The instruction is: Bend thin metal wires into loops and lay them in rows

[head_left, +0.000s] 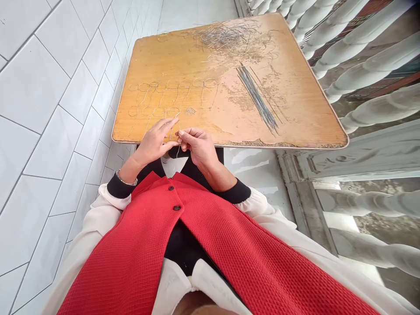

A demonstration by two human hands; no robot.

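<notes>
At the table's near edge, my right hand (199, 148) pinches a thin wire (177, 151) between thumb and fingertips. Part of this wire hangs below the fingers. Just left of it, my left hand (152, 142) is open, fingers stretched out and thumb apart, its tips close to the wire. Whether they touch it I cannot tell. Beyond my hands lie several bent wires with looped ends (177, 85), set out in two rows. A bundle of straight wires (257, 98) rests farther right on the wooden table (229, 124).
A tangled heap of wires (226, 37) covers part of the table's far side. The tabletop's surface is worn and peeling. White tiles (49, 87) line the left side, and a railing of pale balusters (370, 65) runs along the right.
</notes>
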